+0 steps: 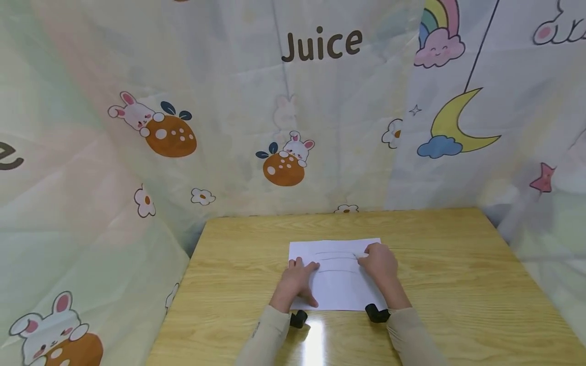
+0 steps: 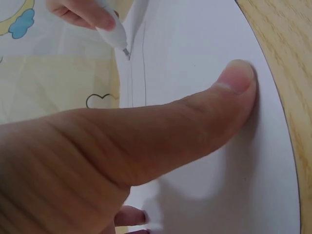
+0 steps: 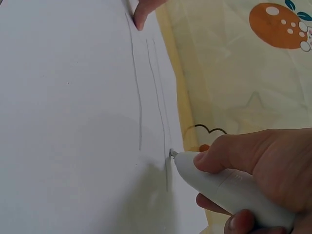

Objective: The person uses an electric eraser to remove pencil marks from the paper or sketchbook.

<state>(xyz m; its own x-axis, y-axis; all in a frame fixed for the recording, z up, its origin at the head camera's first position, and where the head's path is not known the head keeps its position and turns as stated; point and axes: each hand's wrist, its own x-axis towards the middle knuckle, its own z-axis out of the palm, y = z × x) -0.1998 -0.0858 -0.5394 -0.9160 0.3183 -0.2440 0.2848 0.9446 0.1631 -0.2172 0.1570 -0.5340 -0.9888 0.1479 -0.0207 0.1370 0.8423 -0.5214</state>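
A white sheet of paper [image 1: 341, 292] lies on the wooden table, with several thin, slightly curved grey lines across its upper half. My left hand [image 1: 297, 280] rests on the sheet's left side with fingers spread; the left wrist view shows its thumb [image 2: 195, 122] stretched out flat on the paper. In my right hand [image 1: 381, 262] is a thick white pen-shaped tool [image 3: 219, 183] with a narrow metal tip, gripped between thumb and fingers. Its tip touches the paper at the end of the topmost line, near the far edge. The tool's rear end is hidden by the hand.
The wooden table [image 1: 458, 274] reaches out on both sides of the sheet. Behind it hangs a printed cloth [image 1: 229, 101] with rabbits and flowers, and more cloth hangs at the left and right. Black wrist mounts [image 1: 377, 313] sit by the sleeves.
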